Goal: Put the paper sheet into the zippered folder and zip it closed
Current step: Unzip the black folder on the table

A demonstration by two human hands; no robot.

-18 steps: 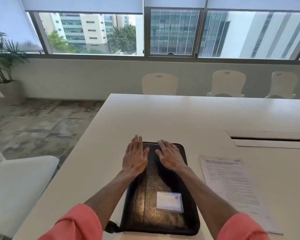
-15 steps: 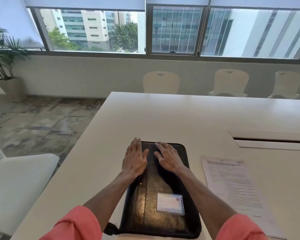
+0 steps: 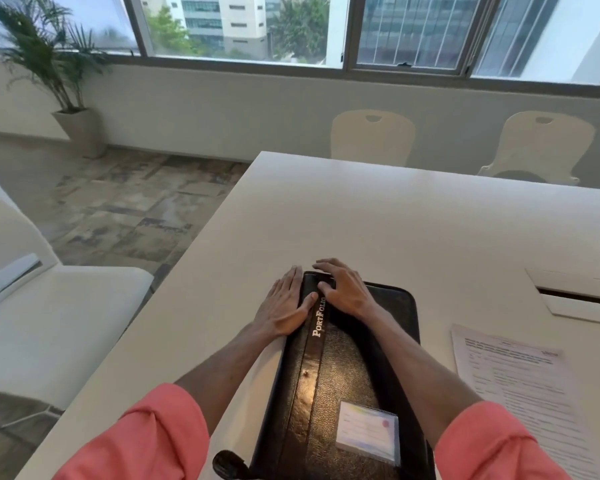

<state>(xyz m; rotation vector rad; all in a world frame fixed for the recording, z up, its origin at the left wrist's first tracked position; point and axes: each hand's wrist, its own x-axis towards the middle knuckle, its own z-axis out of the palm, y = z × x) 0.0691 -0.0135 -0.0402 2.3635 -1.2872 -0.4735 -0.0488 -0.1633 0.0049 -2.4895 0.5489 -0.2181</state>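
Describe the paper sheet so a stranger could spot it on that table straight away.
Start from the big white table. A black zippered folder lies at its near edge under both hands, and the paper sheet lies flat to the right of the folder, apart from it. It is the only loose white page covered in lines of printed text; the small card sits on the folder's cover.
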